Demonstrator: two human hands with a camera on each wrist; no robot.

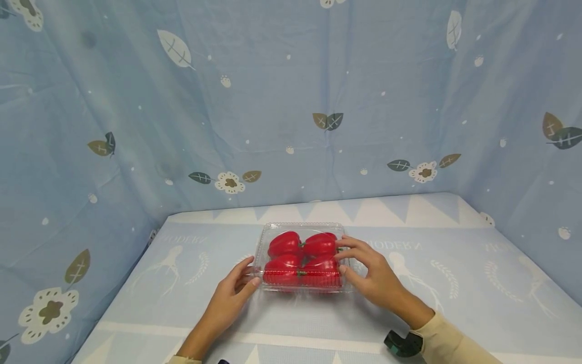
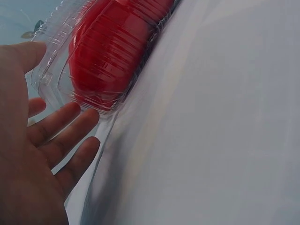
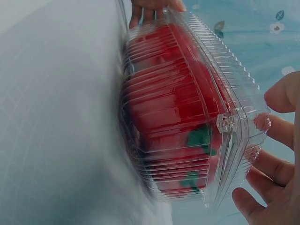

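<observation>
A clear plastic clamshell box (image 1: 301, 257) with its lid down holds several red bell peppers (image 1: 284, 243) and sits mid-table. My left hand (image 1: 242, 283) lies at its front left corner, fingers straight, thumb against the box wall. In the left wrist view the left hand (image 2: 56, 136) spreads its fingertips (image 2: 86, 117) under the corner of the box (image 2: 101, 56). My right hand (image 1: 359, 265) rests against the right side, fingers on the lid's edge. In the right wrist view its fingers (image 3: 276, 133) sit loosely behind the rim of the box (image 3: 187, 117).
The table (image 1: 454, 283) is covered with a pale blue printed cloth. A blue leaf-patterned curtain (image 1: 291, 101) closes off the back and both sides. A black camera mount (image 1: 402, 344) sits on my right wrist.
</observation>
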